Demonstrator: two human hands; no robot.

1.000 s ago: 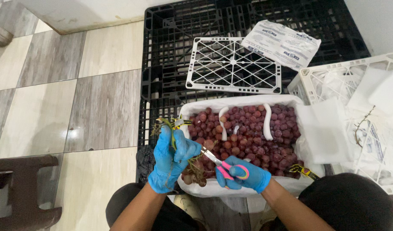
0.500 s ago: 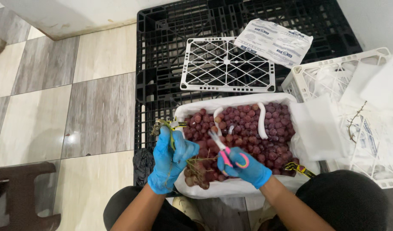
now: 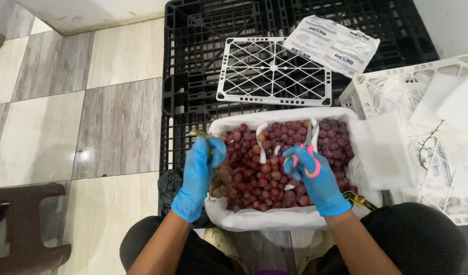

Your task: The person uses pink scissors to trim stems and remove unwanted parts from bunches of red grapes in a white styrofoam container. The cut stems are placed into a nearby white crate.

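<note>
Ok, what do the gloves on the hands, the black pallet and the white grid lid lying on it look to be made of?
The blue gloves on the left hand and right hand look like thin nitrile or latex: snug and faintly creased. The black lattice pallet seems to be moulded plastic, matte, with ribbed openings. The white rectangular grid lid also looks like rigid moulded plastic, smooth and slightly glossy.

- Looking like a fruit packing or sorting room, a back-of-shop workspace rather than a home.
- Sitting on a black plastic pallet (image 3: pixel 203 61): a paper-lined crate of red grapes (image 3: pixel 280 158).
- Lying nearby: white plastic crates (image 3: pixel 422 86) and a loose lattice lid (image 3: pixel 274 71).
- Spreading alongside: bare tiled floor (image 3: pixel 91 112).
</note>
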